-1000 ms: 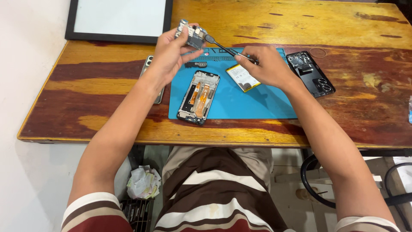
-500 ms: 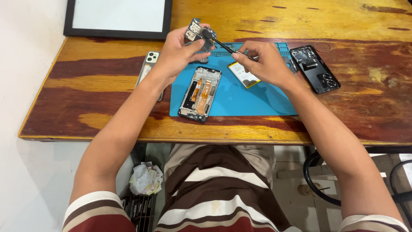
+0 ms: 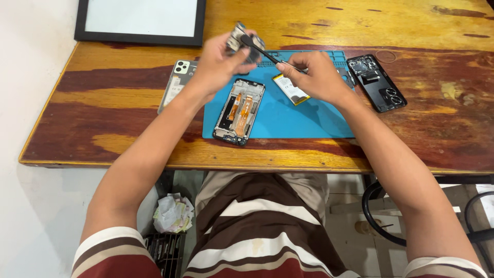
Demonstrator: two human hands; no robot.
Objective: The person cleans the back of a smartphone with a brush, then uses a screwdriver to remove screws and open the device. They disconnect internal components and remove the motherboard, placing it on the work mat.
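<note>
A: The wooden desk (image 3: 128, 98) filled most of the frame, with a blue work mat (image 3: 309, 121) at its middle and pale floor at the left.

B: And the work itself?

A: At upper centre, the left hand (image 3: 218, 64) was closed around a small circuit board (image 3: 237, 38), lifted above the mat. The right hand (image 3: 316, 77) pinched black tweezers (image 3: 262, 50), whose tip touched the board. Half a second earlier both hands sat slightly lower in the frame; the grip looked unchanged, so I judged the probing was still under way.

B: Around it?

A: Just below lay an opened phone frame (image 3: 239, 110) with orange ribbon cables, and a battery (image 3: 289, 88) with a yellow-edged label beside the right hand. A pale back cover (image 3: 176, 85) lay left of the mat, a dark one (image 3: 375, 82) right. A black-framed white panel (image 3: 141, 20) sat upper left; crumpled paper (image 3: 172, 213) showed below the desk.
</note>
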